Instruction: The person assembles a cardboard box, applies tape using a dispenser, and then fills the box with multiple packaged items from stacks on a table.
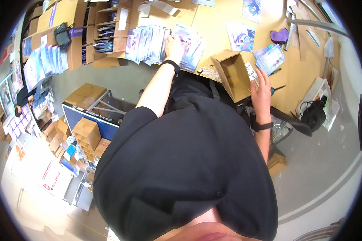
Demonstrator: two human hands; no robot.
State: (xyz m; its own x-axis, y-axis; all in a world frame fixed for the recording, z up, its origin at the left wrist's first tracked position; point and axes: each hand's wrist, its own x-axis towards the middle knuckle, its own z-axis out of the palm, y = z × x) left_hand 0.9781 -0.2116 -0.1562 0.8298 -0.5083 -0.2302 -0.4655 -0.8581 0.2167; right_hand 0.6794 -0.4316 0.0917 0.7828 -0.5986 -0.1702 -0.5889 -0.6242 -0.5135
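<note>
My left hand is over a long row of flat, clear-sleeved picture prints along the table's near edge. Its fingers are bent down and closed on the top of a sleeved print; the fingertips are partly hidden among the sleeves. On the right, my right hand is open, fingers stretched out and holding nothing. It is beside an open, empty cardboard box, its thumb close to the box's right edge. A small white printed card lies just beyond those fingers.
More sleeved prints and a purple pouch lie at the right of the table. Cardboard compartments holding packets stand at the back left. A black cable bundle sits at far right, and a brown carton stands left of me.
</note>
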